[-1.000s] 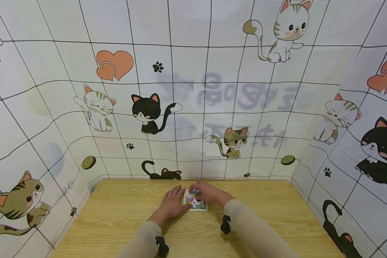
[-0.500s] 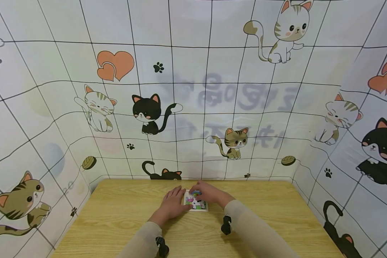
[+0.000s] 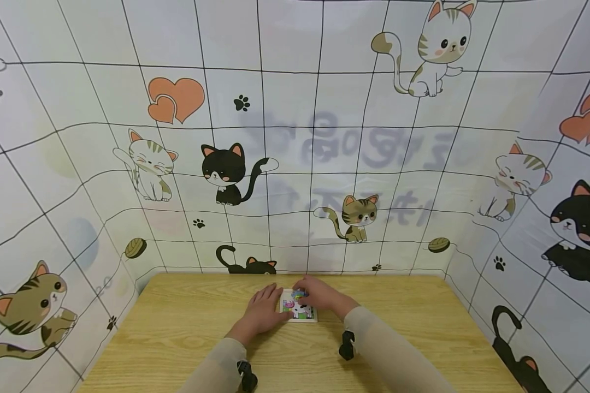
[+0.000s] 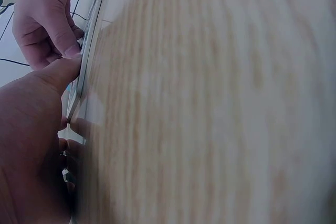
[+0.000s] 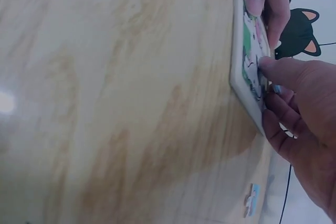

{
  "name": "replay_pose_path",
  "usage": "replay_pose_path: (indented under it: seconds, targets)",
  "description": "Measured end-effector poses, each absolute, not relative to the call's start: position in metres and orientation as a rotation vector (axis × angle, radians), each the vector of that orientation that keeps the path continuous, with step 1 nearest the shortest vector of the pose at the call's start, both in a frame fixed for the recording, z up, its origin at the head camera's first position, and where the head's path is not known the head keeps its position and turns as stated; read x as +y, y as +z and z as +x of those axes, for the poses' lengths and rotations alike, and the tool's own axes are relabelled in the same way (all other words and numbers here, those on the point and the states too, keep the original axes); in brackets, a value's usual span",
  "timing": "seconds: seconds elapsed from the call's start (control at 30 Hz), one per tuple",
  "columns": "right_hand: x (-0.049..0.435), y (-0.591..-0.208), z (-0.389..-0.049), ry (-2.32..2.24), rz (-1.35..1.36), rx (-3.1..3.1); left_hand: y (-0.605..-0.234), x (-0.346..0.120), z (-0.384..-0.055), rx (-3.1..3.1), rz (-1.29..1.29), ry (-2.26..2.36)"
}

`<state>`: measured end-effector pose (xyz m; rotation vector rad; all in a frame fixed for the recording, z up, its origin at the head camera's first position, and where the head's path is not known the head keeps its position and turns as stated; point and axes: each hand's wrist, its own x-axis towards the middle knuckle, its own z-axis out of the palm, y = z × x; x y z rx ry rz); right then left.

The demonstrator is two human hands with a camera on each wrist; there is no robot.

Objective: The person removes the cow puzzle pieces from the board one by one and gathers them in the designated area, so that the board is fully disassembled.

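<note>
A small jigsaw puzzle in a white frame lies near the table's far edge, with a cow and a pink figure on it. My left hand rests along its left side, fingers extended, the thumb pressing the lower left part. Over the upper right part, my right hand has its fingers curled and pinches a small blue-and-green puzzle piece, partly hidden by the fingers. The right wrist view has the right thumb touching the puzzle's face. How the piece sits in the picture cannot be seen.
One loose blue-and-white puzzle piece lies on the table beyond the frame's right side, hidden from the head view by the right hand. A cat-patterned curtain encloses the wooden table at the back and sides.
My right hand has shifted slightly to the right over the puzzle's top, and a bit more of the picture shows. The left hand and the frame have stayed in place.
</note>
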<state>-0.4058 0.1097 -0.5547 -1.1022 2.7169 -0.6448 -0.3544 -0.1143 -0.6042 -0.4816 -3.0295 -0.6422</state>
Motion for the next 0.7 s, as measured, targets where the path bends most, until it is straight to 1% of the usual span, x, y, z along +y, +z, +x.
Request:
replay_pose_path:
  seconds: [0.3, 0.7]
  targets:
    - [0.114, -0.569, -0.41, -0.722, -0.998, 2.811, -0.605, -0.115, -0.356, -3.042, -0.48, -0.652]
    - [0.122, -0.566, -0.403, -0.793, -1.035, 2.813, -0.605, -0.114, -0.356, -3.063, -0.466, -0.649]
